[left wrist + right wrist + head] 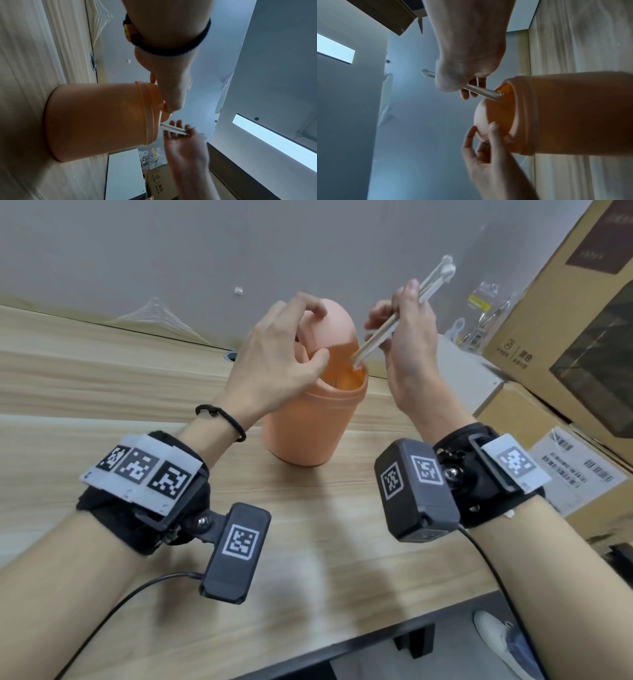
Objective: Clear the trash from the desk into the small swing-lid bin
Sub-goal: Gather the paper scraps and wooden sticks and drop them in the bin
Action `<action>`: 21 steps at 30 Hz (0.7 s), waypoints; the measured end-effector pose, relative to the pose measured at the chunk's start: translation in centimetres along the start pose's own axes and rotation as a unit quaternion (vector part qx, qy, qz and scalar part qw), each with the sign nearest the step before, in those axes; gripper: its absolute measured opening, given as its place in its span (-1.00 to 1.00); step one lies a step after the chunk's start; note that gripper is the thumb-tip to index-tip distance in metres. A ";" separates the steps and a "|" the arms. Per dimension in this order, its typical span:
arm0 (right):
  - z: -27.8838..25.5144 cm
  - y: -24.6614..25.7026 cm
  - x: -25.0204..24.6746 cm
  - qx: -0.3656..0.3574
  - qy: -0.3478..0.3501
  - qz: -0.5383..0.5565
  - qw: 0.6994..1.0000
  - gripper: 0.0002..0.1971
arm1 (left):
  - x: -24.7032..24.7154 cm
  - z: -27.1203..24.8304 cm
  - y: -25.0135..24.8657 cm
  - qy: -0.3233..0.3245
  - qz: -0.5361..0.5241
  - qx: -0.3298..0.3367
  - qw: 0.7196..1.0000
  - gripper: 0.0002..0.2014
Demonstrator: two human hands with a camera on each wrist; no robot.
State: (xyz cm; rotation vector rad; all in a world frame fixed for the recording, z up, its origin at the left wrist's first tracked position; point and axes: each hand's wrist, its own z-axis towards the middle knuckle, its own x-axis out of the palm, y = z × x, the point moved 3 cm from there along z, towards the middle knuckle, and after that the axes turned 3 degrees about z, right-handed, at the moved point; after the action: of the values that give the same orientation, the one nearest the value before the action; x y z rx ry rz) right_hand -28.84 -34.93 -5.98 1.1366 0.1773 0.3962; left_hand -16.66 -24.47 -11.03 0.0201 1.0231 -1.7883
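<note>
Two hands at work over one small peach-orange plastic swing-lid bin [313, 419], standing upright on pale wood-grain worktop [102, 378].

Left hand [274, 361]: fingers curled over domed peach lid [337, 325], thumb pressed at flap edge, holding flap tipped inward. Opening exposed on right side only, and narrow.

Right hand [407, 337]: fingers pinched round long thin clear-wrapped bundle of pale sticks [394, 323], probably disposable chopsticks. Lower tip at or just inside bin mouth; upper end slanted up and back, well clear of rim.

Likely faults:
- Bundle long against bin depth. Early release: top-heavy, likely to tip out over rim onto worktop.
- Steep slant: tip may jam against inner wall or flap.
- Left thumb slipping: flap swings shut on bundle, trapping it half in.
- Downward push against jammed bundle: light bin may slide or topple.

Stacked brown cardboard boxes [565, 337] close at right: limited room for withdrawing elbow.
</note>
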 end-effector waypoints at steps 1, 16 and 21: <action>-0.2 -0.7 -0.2 -0.002 -0.002 -0.047 0.999 -0.67 | 0.0 0.0 0.0 0.003 0.002 0.000 1.000 -0.60; -1.3 -5.4 -1.3 -0.042 0.136 -0.292 0.946 -0.95 | 0.4 0.3 0.1 0.024 0.033 0.009 0.999 -0.41; -1.5 -4.3 -2.0 -0.032 0.135 -0.248 0.959 -0.72 | 0.4 0.2 0.0 0.023 0.039 0.014 0.999 -0.41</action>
State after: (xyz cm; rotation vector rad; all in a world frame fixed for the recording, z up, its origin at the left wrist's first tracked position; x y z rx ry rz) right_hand -30.23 -36.04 -10.63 0.9297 0.6701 0.1038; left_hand -16.77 -24.93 -11.07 0.1167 1.0163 -1.7381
